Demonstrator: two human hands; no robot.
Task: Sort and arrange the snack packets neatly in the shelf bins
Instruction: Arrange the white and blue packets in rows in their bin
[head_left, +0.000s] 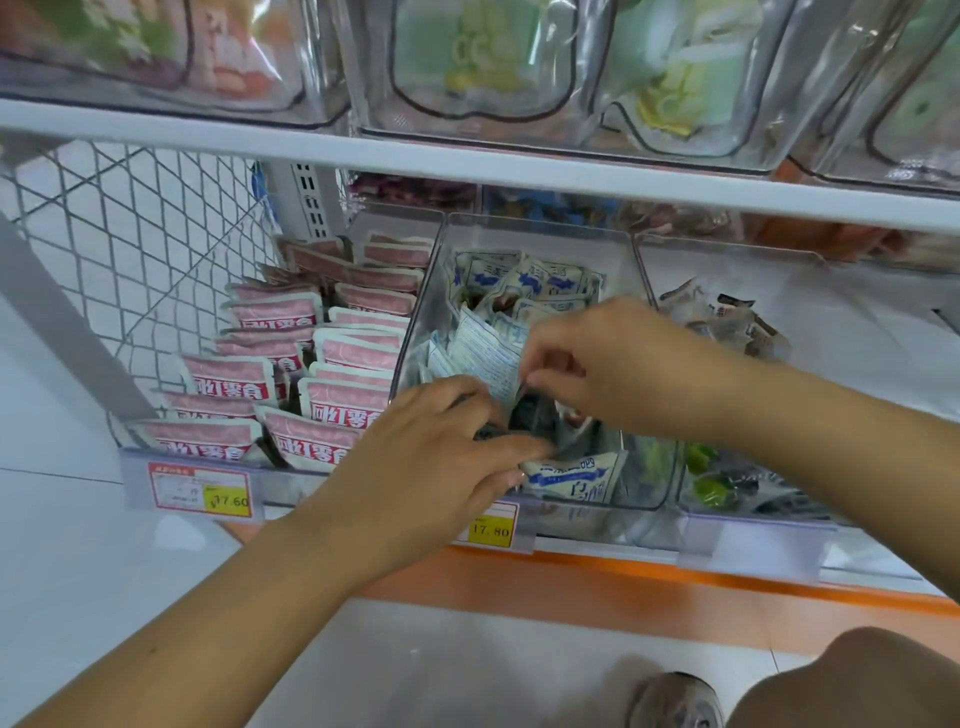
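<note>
Two hands work inside the middle clear bin (540, 224) on the lower shelf. The right hand (597, 364) reaches in from the bin's right side, fingers curled, thumb and fingertips pinching the edge of a white fine-print packet (485, 353) that stands tilted in the bin's centre. The left hand (441, 441) lies over the bin's front-left corner, fingers stretched toward a dark packet (530, 421) just below the right hand; something dark shows between its fingers, but I cannot tell whether it grips or only presses. Several blue-and-white packets (545, 283) are heaped loosely at the back of the bin, and one more blue-and-white front packet (571, 475) lies flat against its front wall. Left of the bin, pink-and-white packets (311, 374) stand in overlapping rows, bounded on their far side by a wire mesh panel (130, 234). Right of the bin, a neighbouring bin (727, 249) holds a few brownish packets (727, 322), blurred. Below the bin's front edge hangs a yellow price tag reading 17.80 (491, 527); further left is a second tag reading 17.60 (202, 491). Above the bin runs a white shelf rail (467, 161) carrying upper clear bins (363, 104) of blurred pastel packets. Beneath the bin, an orange strip (571, 577) edges the base.
</note>
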